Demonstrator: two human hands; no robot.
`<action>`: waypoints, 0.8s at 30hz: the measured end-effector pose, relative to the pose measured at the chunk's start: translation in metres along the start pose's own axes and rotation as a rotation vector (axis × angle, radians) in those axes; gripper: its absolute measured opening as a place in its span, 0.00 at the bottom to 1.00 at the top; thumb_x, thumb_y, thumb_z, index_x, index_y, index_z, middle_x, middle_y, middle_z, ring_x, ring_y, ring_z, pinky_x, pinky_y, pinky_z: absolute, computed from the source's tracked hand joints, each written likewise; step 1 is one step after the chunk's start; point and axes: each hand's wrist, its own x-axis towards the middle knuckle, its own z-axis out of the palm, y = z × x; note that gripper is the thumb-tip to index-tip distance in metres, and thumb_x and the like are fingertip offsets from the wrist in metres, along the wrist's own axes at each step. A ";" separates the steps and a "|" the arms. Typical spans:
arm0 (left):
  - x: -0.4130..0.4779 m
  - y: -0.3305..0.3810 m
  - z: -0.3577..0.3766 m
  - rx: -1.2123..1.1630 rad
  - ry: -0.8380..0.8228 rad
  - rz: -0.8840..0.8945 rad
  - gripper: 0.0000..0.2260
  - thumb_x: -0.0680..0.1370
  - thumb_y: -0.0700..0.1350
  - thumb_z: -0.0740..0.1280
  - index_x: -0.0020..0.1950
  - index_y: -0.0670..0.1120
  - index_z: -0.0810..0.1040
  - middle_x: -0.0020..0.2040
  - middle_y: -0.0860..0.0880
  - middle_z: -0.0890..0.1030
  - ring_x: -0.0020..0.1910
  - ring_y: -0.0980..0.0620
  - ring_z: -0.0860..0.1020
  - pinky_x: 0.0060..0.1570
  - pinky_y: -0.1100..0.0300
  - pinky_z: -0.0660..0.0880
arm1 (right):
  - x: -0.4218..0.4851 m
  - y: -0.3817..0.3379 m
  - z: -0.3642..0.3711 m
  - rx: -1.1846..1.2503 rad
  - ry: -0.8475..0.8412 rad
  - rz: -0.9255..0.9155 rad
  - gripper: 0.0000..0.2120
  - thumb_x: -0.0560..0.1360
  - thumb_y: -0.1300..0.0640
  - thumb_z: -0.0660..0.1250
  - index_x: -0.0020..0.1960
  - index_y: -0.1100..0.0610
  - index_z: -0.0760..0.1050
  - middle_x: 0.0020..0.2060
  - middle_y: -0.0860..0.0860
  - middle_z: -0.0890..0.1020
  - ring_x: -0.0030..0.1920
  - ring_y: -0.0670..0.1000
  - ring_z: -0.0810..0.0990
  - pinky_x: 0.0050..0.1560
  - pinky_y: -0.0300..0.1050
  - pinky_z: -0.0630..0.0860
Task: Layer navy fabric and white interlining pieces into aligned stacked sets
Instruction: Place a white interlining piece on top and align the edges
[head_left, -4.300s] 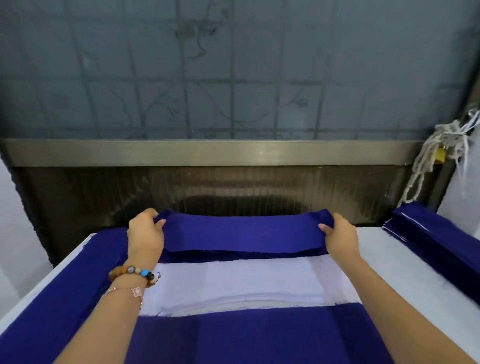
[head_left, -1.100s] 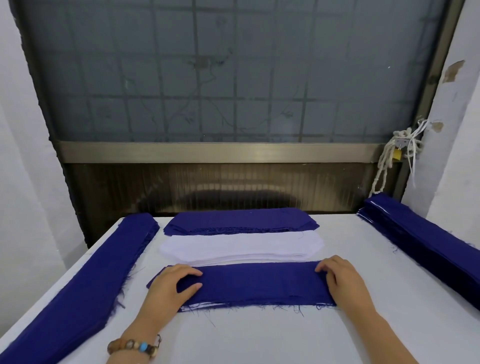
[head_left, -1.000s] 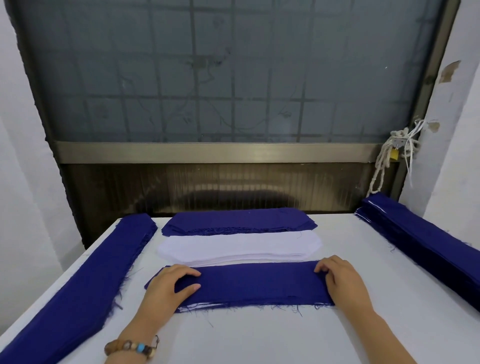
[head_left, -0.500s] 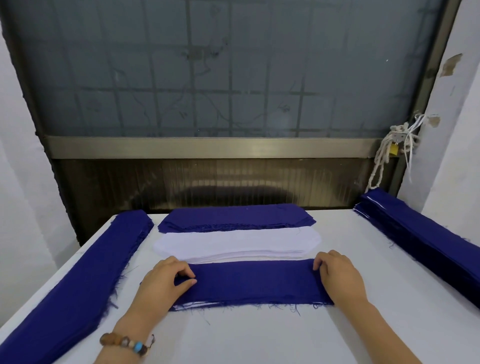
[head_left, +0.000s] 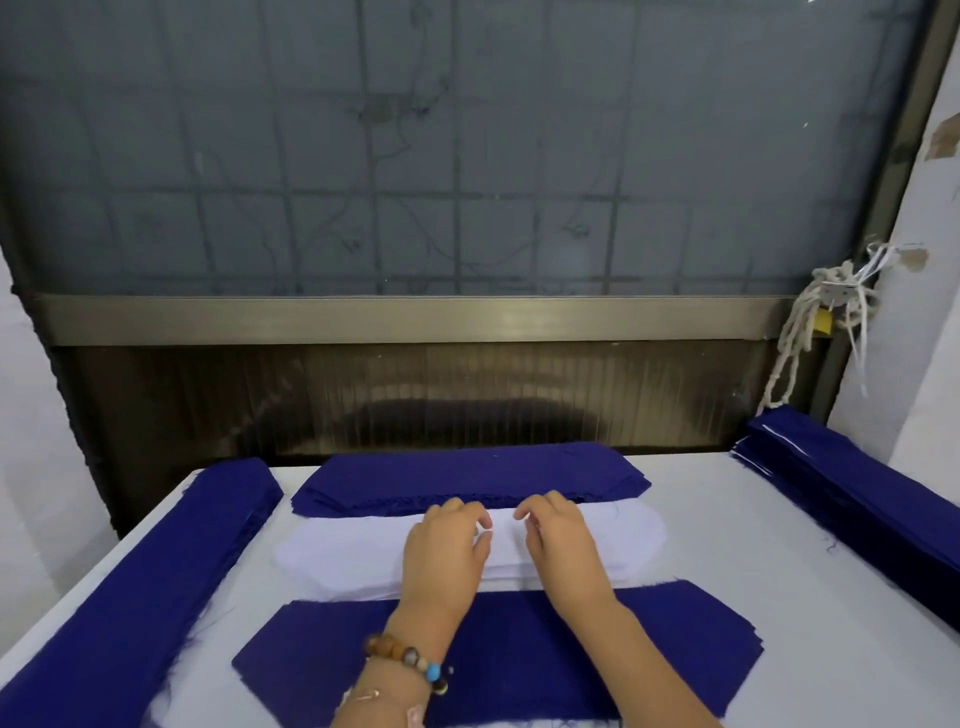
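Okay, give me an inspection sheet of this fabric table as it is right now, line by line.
Surface: white table, flat, carrying fabric piles.
Job's things: white interlining stack at centre; near navy piece closest to the person; far navy stack behind the interlining; left navy stack and right navy stack along the table's sides.
Clutter: nothing seen.
Grippers: left hand and right hand side by side on the interlining, fingers curled at its top sheet; whether they grip it is unclear.
Cables: white cord knotted at the window frame, off the table.
Surroundings: frosted window ahead, white wall on the right.
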 end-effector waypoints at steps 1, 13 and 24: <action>0.002 0.001 0.006 0.003 -0.018 -0.016 0.06 0.81 0.50 0.60 0.55 0.53 0.75 0.49 0.56 0.77 0.47 0.58 0.74 0.48 0.65 0.73 | 0.003 -0.002 0.006 0.009 -0.015 -0.009 0.10 0.80 0.61 0.59 0.59 0.53 0.75 0.56 0.47 0.76 0.55 0.44 0.73 0.54 0.31 0.69; 0.002 -0.016 0.032 0.096 0.054 -0.054 0.15 0.82 0.56 0.54 0.68 0.58 0.66 0.64 0.59 0.69 0.63 0.58 0.66 0.60 0.62 0.62 | 0.011 0.009 0.033 0.012 -0.043 0.033 0.11 0.80 0.56 0.62 0.61 0.51 0.75 0.54 0.46 0.74 0.46 0.40 0.71 0.49 0.25 0.64; 0.001 -0.013 0.029 0.102 0.019 -0.058 0.08 0.82 0.55 0.55 0.60 0.57 0.67 0.57 0.59 0.74 0.59 0.58 0.70 0.60 0.61 0.62 | 0.006 0.001 0.034 -0.310 -0.003 0.022 0.13 0.81 0.49 0.57 0.65 0.48 0.68 0.60 0.47 0.72 0.60 0.48 0.69 0.57 0.41 0.67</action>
